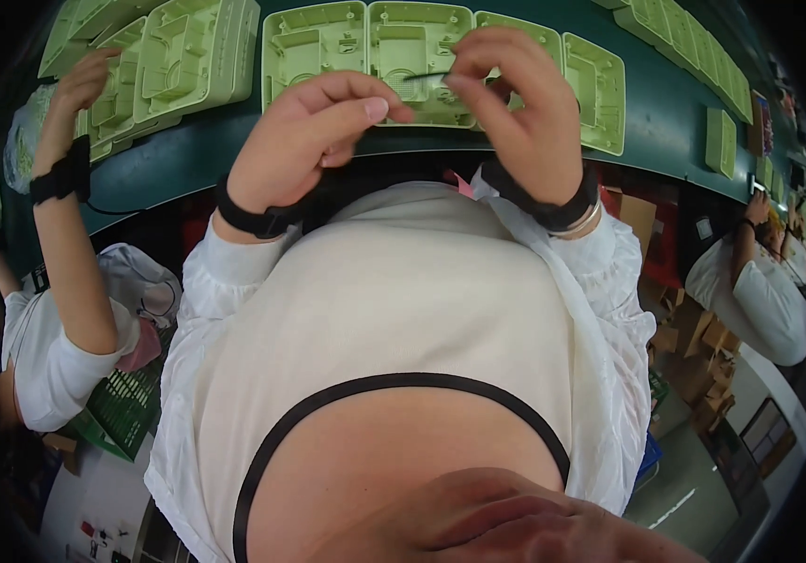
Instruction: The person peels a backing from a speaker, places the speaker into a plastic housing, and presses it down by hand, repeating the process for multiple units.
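Observation:
Both of my hands are raised over a row of light green plastic housings. Between the thumb and fingers of my right hand (530, 113) a thin, dark, wire-like piece (426, 77) is pinched, its free end reaching toward the left. My left hand (323, 127) is closed, thumb against the bent forefinger; whether anything small sits in that pinch is hidden. Behind the hands lies an open green housing (420, 19) with ribs, compartments and a round grille inside. Another such housing (314, 19) stands beside it, partly covered by my left hand.
Stacked green housings (187, 61) stand at the left on the dark green table (178, 174). More housings (699, 42) line the far right. A co-worker's hand (82, 84) reaches over the table at left; another person's arm (748, 230) is at right. A green crate (121, 408) sits below.

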The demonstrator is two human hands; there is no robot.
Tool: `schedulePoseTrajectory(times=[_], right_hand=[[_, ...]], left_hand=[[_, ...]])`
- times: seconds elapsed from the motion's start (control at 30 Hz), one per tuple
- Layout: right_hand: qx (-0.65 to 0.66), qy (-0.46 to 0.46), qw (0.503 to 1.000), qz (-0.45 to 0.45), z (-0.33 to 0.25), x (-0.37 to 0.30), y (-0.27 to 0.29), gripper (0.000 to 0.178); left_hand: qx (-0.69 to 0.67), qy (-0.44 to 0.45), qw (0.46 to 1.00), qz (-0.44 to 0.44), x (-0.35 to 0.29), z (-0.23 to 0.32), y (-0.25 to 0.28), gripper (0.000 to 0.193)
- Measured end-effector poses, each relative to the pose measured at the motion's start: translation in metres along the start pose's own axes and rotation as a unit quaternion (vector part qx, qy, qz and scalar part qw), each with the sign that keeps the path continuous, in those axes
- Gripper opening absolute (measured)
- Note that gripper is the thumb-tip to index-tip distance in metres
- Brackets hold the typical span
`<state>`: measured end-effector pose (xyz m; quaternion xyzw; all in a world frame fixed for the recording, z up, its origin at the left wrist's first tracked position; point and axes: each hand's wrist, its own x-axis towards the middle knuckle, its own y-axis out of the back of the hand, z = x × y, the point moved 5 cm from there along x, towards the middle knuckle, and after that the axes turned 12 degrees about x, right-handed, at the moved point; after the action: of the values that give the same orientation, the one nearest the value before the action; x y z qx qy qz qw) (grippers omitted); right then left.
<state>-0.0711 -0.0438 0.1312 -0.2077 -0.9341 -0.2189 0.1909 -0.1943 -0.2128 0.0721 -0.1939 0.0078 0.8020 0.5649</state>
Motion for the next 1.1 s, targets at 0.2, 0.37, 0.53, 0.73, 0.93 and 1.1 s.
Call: schedulePoseTrajectory(times=[0.2, 0.37, 0.53, 0.73, 0.93, 1.1], right_hand=[[-0.046, -0.161, 0.979, -0.117, 0.051, 0.031, -0.024, 0.01], [-0.128, -0.183, 0.949, -0.224, 0.072, 0.039, -0.048, 0.013], [-0.164, -0.188, 0.933, -0.259, 0.078, 0.04, -0.055, 0.014], [-0.17, -0.187, 0.931, -0.264, 0.084, 0.039, -0.055, 0.013], [-0.215, -0.182, 0.923, -0.262, 0.081, 0.039, -0.056, 0.013], [-0.244, -0.173, 0.916, -0.267, 0.075, 0.038, -0.058, 0.012]], left_hand=[[0.67, -0.232, 0.655, 0.262, -0.016, 0.022, 0.018, 0.057], [0.662, -0.177, 0.704, 0.185, -0.002, 0.016, 0.01, 0.069], [0.675, -0.156, 0.705, 0.153, 0.01, 0.01, 0.012, 0.071], [0.679, -0.152, 0.702, 0.15, 0.013, 0.009, 0.012, 0.071], [0.675, -0.175, 0.698, 0.162, 0.016, 0.006, 0.012, 0.07], [0.67, -0.157, 0.708, 0.158, 0.016, 0.008, 0.012, 0.071]])
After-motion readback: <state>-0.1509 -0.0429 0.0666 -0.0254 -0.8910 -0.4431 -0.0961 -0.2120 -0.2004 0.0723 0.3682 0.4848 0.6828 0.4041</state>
